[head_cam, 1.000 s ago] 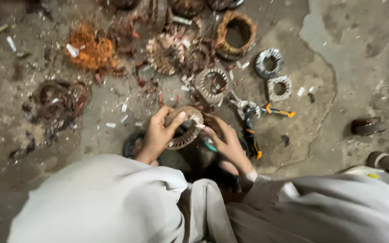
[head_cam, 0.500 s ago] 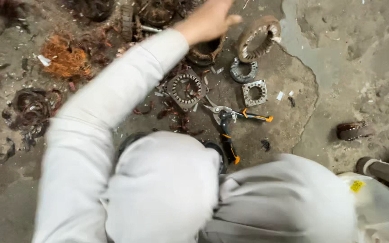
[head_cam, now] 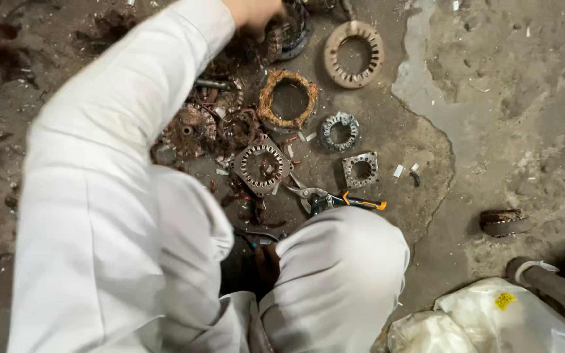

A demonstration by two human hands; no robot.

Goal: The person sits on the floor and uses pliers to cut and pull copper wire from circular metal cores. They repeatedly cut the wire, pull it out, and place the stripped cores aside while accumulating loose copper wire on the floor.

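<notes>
Up at the far scrap heap, the left hand (head_cam: 253, 12) reaches among motor stators (head_cam: 282, 33), grip hidden; the right hand is out of sight.

On the dirty concrete floor (head_cam: 505, 117) lie five ring-shaped metal motor stators (head_cam: 262, 166), one pair of orange-handled snips (head_cam: 335, 200), one small dark wound coil (head_cam: 501, 221) near the right edge, and one white plastic bag (head_cam: 492, 320) at the bottom right corner.

Long pale-grey sleeve (head_cam: 132, 98), matching loose trousers (head_cam: 341, 268), creased cloth, bare hand (head_cam: 253, 12).
</notes>
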